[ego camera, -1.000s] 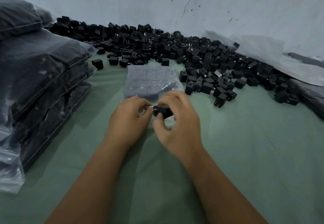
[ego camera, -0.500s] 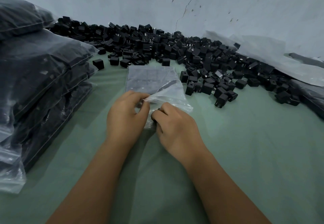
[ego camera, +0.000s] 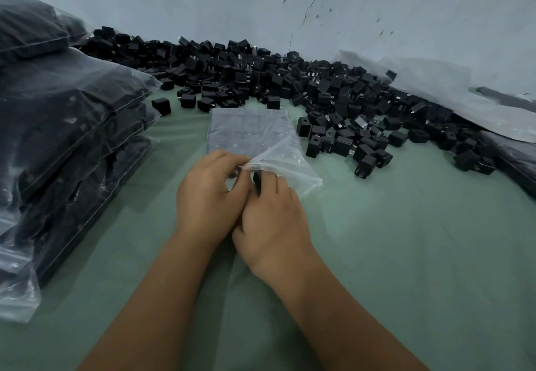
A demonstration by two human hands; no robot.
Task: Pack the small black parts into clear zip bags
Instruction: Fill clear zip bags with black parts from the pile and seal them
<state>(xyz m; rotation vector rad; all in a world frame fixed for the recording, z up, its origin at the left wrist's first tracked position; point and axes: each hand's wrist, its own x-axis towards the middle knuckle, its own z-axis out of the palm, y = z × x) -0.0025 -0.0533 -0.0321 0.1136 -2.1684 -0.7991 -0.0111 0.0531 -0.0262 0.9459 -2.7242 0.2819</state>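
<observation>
Left hand (ego camera: 210, 196) near the middle of the green cloth (ego camera: 406, 254), fingers curled, pinching the upper lip of the clear zip bag (ego camera: 261, 141) and lifting it open. Right hand (ego camera: 272, 222) just beside and touching the left, fingers curled round a small black part (ego camera: 257, 179) and pushing it into the bag's mouth; only a sliver of the part visible between the fingers and the plastic. Bag lying flat on the cloth, mouth toward the near side, closed end toward the far side, already holding rows of dark parts seen dimly through the film; its right near corner raised and crumpled.

Beyond the bag, along the foot of the pale wall (ego camera: 377, 7), a long heap of loose black parts (ego camera: 290, 80) stretching from far left to right, a few strays just to the right of the bag. On the left, a tall stack of filled bags (ego camera: 66, 126), leaning. Far right, sheets of clear plastic (ego camera: 464, 103) draped against the wall over the heap's edge
</observation>
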